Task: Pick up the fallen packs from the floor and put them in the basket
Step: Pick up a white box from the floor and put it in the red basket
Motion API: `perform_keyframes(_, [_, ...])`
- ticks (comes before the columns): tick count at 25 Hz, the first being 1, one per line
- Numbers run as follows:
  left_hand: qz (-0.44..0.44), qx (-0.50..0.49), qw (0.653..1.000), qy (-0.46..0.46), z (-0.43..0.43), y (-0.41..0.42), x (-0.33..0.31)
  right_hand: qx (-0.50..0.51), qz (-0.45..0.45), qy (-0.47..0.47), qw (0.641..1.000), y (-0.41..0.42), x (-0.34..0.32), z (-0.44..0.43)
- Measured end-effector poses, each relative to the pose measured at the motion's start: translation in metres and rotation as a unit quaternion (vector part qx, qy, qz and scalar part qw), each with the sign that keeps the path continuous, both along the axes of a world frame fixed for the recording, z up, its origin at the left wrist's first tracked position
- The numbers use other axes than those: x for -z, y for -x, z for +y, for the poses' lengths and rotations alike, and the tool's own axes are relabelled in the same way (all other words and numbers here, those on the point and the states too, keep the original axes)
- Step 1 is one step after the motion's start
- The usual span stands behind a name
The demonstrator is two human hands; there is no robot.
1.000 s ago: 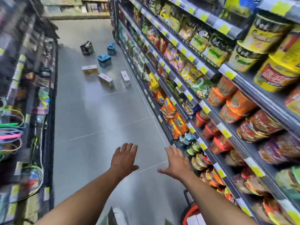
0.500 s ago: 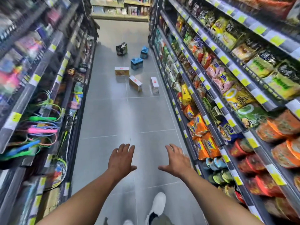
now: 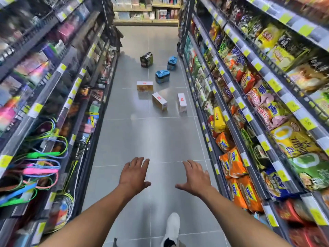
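Three white boxes (image 3: 159, 103), two blue packs (image 3: 162, 76), one dark pack (image 3: 146, 59).

Grey tiled floor (image 3: 142, 139) running down a narrow shop aisle. Along the right, dark shelving (image 3: 252, 122) packed with instant-noodle packets (image 3: 236, 168) in orange, yellow and green, yellow price tags (image 3: 274, 84) clipped along each edge. Along the left, more shelving (image 3: 74, 82) with coloured skipping ropes (image 3: 41, 163) (green, pink, blue) hanging in loops, plus small blurred goods above. At the far end, a cross shelf (image 3: 146, 15) of boxed items. Near the bottom edge, a white shoe (image 3: 172, 227) on the tiles.
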State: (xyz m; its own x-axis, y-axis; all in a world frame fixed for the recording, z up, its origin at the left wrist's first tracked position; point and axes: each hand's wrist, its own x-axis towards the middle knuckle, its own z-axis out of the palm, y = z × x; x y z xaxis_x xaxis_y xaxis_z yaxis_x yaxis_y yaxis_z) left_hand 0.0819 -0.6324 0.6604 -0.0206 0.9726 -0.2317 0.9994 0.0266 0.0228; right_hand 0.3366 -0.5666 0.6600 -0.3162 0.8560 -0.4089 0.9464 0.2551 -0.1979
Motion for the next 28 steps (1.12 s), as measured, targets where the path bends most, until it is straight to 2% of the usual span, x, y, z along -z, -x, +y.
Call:
perform_keyframes(8, [0.007,-0.054,0.998,-0.009,0.114,0.026,-0.009,-0.046,-0.001,-0.001,0.999,0.029,-0.014,0.138])
perform_keyframes(14, [-0.006,-0.077,0.997,-0.013,0.210,0.081,0.002,-0.061,-0.011,-0.005,0.998,0.084,-0.009,0.246])
perform_keyframes(22, [-0.015,-0.073,0.997,-0.021,0.367,0.194,-0.006,-0.026,-0.006,-0.019,0.999,0.186,-0.022,0.403])
perform_keyframes(28, [-0.013,-0.054,0.998,0.011,0.470,0.237,0.006,-0.001,-0.012,-0.004,1.000,0.223,-0.008,0.497])
